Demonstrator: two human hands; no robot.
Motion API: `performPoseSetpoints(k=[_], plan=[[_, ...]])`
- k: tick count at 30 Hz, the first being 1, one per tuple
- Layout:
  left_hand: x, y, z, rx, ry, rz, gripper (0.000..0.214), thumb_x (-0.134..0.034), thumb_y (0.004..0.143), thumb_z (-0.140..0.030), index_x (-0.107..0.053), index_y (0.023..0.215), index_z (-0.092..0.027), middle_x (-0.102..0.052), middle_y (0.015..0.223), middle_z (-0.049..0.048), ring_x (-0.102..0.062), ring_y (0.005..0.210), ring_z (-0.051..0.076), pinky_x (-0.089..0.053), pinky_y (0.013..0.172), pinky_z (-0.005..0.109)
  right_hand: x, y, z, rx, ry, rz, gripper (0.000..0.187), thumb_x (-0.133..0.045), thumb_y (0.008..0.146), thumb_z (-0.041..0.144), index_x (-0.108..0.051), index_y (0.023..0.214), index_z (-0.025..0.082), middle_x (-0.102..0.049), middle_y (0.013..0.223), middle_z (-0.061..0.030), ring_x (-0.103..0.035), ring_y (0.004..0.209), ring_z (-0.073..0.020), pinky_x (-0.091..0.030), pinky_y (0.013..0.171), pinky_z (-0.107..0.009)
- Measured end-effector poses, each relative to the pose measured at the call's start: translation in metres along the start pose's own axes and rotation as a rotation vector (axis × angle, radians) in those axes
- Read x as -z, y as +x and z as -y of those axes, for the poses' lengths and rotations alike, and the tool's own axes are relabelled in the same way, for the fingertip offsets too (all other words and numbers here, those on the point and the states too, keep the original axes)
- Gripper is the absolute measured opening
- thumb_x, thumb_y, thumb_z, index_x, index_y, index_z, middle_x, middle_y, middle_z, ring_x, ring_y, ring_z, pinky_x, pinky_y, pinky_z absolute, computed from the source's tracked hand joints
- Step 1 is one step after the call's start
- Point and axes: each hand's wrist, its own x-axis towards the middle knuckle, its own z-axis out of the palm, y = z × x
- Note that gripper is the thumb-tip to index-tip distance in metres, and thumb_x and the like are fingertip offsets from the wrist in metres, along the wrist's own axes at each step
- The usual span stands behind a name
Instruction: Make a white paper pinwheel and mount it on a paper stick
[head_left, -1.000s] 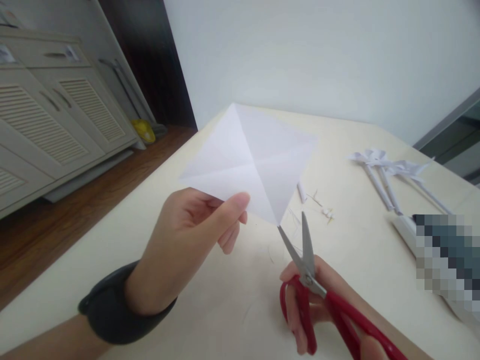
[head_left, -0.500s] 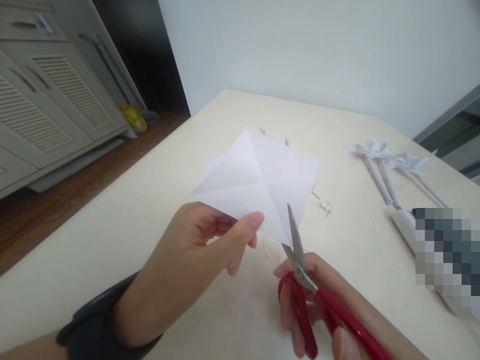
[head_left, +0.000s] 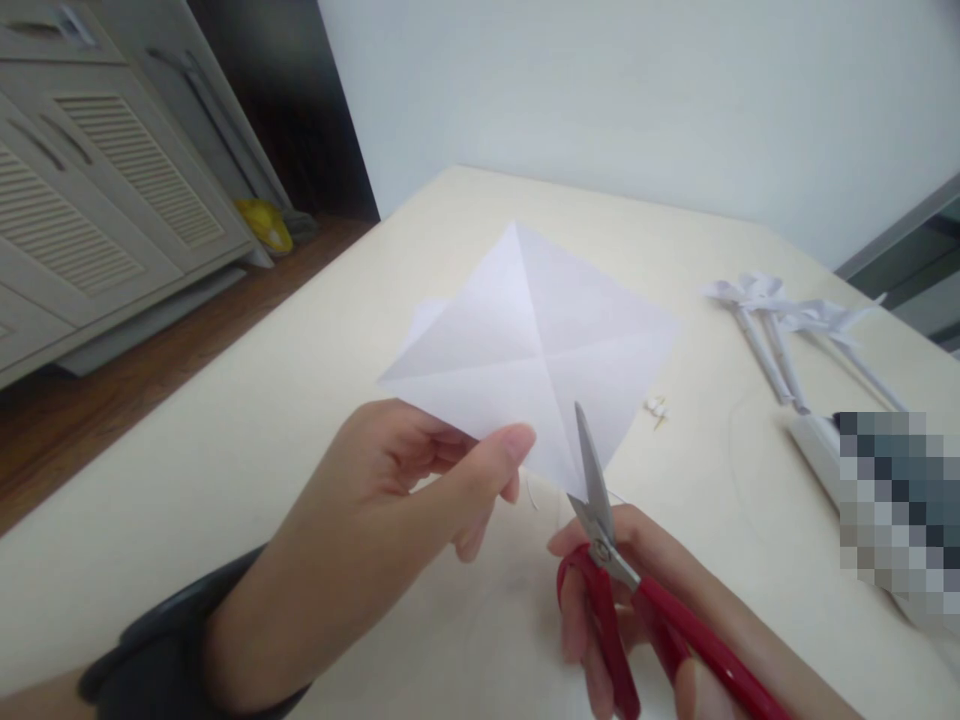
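Note:
A square sheet of white paper point(head_left: 525, 340) with two diagonal creases is pinched at its near left edge by my left hand point(head_left: 442, 480), thumb on top and fingers underneath. My right hand point(head_left: 637, 580) grips red-handled scissors point(head_left: 600, 550), fingers through the loops. The blades are parted, and the paper's near corner lies between them, on the line of a crease. The upper blade passes over the sheet; the lower blade is mostly hidden beneath it.
Paper pinwheels point(head_left: 780, 310) on rolled paper sticks lie at the right of the table point(head_left: 262, 420). Small white bits point(head_left: 658, 410) sit beyond the sheet. More white paper point(head_left: 426, 316) shows behind its left side. A white object with a blurred-out screen point(head_left: 817, 450) stands at right.
The paper has flattened and spread farther right, covering some small items behind it. Its corner sits slightly deeper between the scissor blades. Both hands keep their grips.

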Motion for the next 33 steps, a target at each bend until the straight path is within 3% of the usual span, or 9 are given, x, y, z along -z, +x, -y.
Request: performPoseSetpoints(k=[10, 16, 21, 28, 33], plan=[[0.001, 0.0, 0.0, -0.006, -0.005, 0.013, 0.046, -0.049, 0.082, -0.035, -0.044, 0.038, -0.02, -0.047, 0.036, -0.0045, -0.046, 0.035, 0.009, -0.038, 0.039, 0.021, -0.003, 0.0, -0.008, 0.005, 0.045, -0.03, 0.055, -0.042, 0.075, 0.067, -0.046, 0.116, 0.03, -0.058, 0.086, -0.0038, -0.053, 0.063, -0.0129, -0.043, 0.054, -0.026], [0.001, 0.0, 0.0, -0.014, -0.018, 0.023, 0.045, -0.05, 0.082, -0.033, -0.046, 0.04, -0.019, -0.047, 0.036, -0.0049, -0.047, 0.037, 0.008, -0.039, 0.041, 0.02, -0.01, -0.002, -0.01, 0.085, 0.019, -0.153, 0.053, -0.041, 0.077, 0.066, -0.045, 0.115, 0.029, -0.056, 0.082, -0.0037, -0.049, 0.058, -0.0114, -0.038, 0.049, -0.024], [0.001, -0.001, 0.0, -0.01, -0.004, 0.014, 0.043, -0.05, 0.083, -0.034, -0.049, 0.042, -0.02, -0.047, 0.036, -0.0049, -0.047, 0.037, 0.009, -0.038, 0.04, 0.021, -0.003, 0.0, -0.003, 0.045, -0.024, -0.005, 0.048, -0.052, 0.079, 0.054, -0.041, 0.119, 0.029, -0.057, 0.089, -0.0046, -0.053, 0.065, -0.0134, -0.043, 0.056, -0.026], [0.001, 0.0, -0.001, -0.019, -0.021, 0.022, 0.041, -0.05, 0.083, -0.034, -0.051, 0.045, -0.021, -0.048, 0.037, -0.0058, -0.047, 0.037, 0.008, -0.038, 0.041, 0.02, -0.003, -0.001, 0.003, 0.004, -0.04, -0.022, 0.049, -0.052, 0.078, 0.055, -0.044, 0.117, 0.026, -0.057, 0.086, -0.0051, -0.053, 0.063, -0.0134, -0.044, 0.057, -0.027], [0.0, 0.0, 0.0, -0.018, -0.028, 0.02, 0.043, -0.049, 0.083, -0.033, -0.047, 0.042, -0.02, -0.047, 0.037, -0.0055, -0.048, 0.037, 0.008, -0.039, 0.041, 0.02, -0.011, 0.0, -0.011, 0.055, -0.004, -0.146, 0.056, -0.044, 0.076, 0.065, -0.045, 0.115, 0.026, -0.054, 0.08, -0.0035, -0.049, 0.056, -0.0114, -0.043, 0.054, -0.027]])
